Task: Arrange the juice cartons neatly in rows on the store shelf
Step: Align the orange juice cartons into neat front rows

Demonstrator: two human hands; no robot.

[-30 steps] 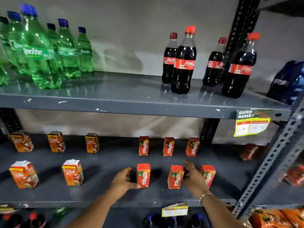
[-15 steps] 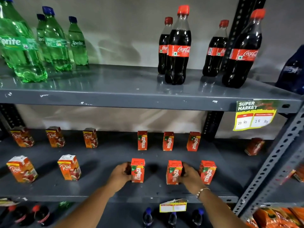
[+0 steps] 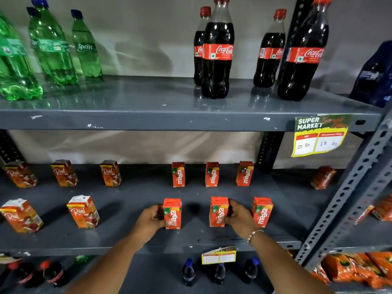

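While each upright Maaza carton is clasped, the left carton point(image 3: 172, 213) by the left hand point(image 3: 148, 221), the middle carton point(image 3: 219, 211) by the right hand point(image 3: 239, 217), the third carton point(image 3: 262, 211) is left just right of the right hand's grip.

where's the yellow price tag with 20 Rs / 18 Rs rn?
Head view, right side: the price tag hangs from the front edge of the upper shelf, just below the rightmost Coca-Cola bottle and beside the slotted upright.
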